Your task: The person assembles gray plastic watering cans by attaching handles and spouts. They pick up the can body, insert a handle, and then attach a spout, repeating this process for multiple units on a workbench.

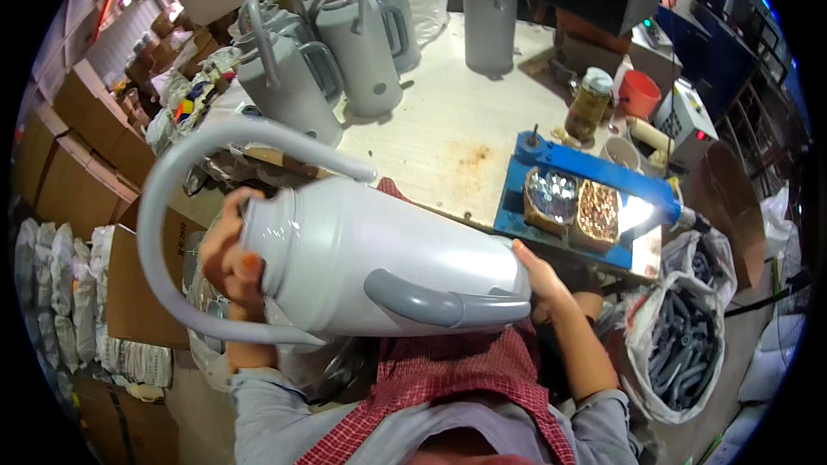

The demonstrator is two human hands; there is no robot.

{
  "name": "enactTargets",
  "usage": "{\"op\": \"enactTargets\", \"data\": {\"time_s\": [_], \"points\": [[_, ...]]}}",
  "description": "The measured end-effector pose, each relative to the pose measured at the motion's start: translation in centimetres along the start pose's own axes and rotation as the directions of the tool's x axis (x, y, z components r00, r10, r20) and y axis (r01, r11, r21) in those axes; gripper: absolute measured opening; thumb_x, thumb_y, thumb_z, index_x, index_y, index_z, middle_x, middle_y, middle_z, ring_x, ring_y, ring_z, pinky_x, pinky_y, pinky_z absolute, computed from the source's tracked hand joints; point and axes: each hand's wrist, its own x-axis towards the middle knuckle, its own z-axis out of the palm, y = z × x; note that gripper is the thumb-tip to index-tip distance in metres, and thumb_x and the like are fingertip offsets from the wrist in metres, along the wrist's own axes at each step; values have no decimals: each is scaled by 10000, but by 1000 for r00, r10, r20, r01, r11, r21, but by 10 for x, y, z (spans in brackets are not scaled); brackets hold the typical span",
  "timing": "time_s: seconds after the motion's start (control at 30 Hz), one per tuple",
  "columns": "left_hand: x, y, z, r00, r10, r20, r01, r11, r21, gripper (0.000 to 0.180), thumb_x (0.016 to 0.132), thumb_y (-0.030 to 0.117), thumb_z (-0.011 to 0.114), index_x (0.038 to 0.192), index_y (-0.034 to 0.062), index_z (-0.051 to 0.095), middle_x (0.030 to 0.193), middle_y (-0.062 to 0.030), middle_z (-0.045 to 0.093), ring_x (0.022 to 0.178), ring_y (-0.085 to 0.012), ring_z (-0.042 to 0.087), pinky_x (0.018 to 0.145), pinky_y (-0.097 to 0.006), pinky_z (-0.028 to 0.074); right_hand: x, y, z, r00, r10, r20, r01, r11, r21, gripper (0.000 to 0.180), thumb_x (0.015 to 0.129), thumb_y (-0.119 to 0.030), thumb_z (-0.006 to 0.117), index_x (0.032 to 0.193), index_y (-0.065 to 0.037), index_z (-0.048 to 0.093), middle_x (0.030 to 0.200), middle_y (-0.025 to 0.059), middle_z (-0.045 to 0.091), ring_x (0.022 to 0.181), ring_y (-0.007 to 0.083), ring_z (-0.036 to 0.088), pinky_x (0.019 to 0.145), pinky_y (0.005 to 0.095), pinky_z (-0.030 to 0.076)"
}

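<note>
I hold a large grey plastic jug body (362, 267) lying on its side in front of my chest. Its long curved carrying handle (164, 207) arcs out to the left, and a darker grey side handle (431, 300) faces me. My left hand (228, 254) grips the jug's narrow top end where the curved handle attaches. My right hand (538, 280) presses against the wide bottom end.
Several finished grey jugs (345, 43) stand at the back of the pale workbench (448, 129). A blue fixture (586, 172) with two trays of small metal parts sits to the right, beside a jar (590, 103) and a red cup (639, 93). A white sack of grey handles (680, 336) stands at lower right. Cardboard boxes (77, 146) line the left.
</note>
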Motion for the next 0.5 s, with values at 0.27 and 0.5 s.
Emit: {"op": "enactTargets", "data": {"time_s": [0.27,0.5], "points": [[171,-102,-37,971,-21,236,-117,824,555,491,900,415,578,670,-16,630,557,-69,534,505,-176,484,528,-315,382,40,-40,20,855,-457,245,498,855,-144,334,955,-203,530,1182,29,604,982,85,680,888,128,637,810,246,485],[231,-219,29,942,-58,331,-271,450,851,554,901,548,454,754,75,702,755,-180,650,742,-405,624,670,-465,509,32,-72,34,882,-345,322,444,838,-318,245,910,-113,605,1115,19,633,959,84,678,875,127,645,795,250,512]]}}
